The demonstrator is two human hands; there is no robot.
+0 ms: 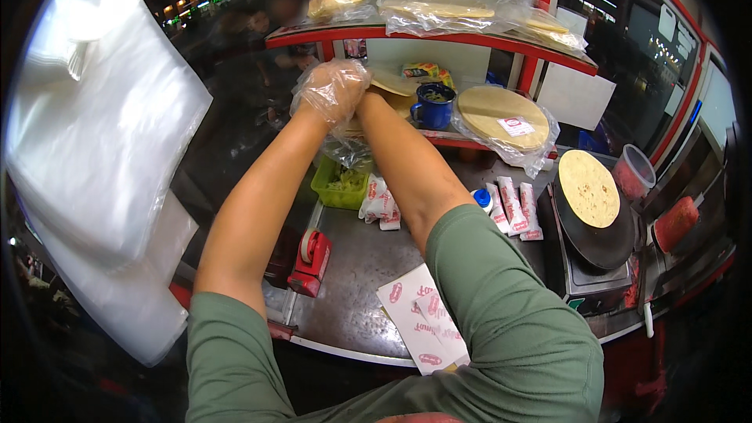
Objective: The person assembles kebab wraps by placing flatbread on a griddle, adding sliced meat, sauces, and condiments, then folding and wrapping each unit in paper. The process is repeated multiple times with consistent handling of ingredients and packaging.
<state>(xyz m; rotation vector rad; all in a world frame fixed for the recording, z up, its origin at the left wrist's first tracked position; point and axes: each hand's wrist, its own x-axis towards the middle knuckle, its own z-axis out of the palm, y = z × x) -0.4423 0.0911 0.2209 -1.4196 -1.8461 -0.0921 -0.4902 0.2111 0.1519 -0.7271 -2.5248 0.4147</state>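
Observation:
Both my arms reach forward over the counter to the middle shelf. Clear, crinkled plastic wraps my left hand [329,88], whose fingers look curled in; whatever they hold is hidden. The wrist of my right arm [374,110] meets it there, and the right hand's fingers are out of sight behind the left hand and plastic. Just beyond them lie flat tortillas [394,82]. A blue enamel mug [432,106] with greens in it stands to their right. Below the hands, clear plastic hangs over a green tub [341,189] of shredded greens.
A flat tortilla [588,188] rests on a black round griddle [607,243] at right. Bagged tortillas [501,119] lie on the middle shelf. A red-edged upper shelf [439,35] spans above. Wrapped packets [513,207], a red device [310,262] and printed paper [415,321] occupy the counter. Plastic bags [102,125] hang left.

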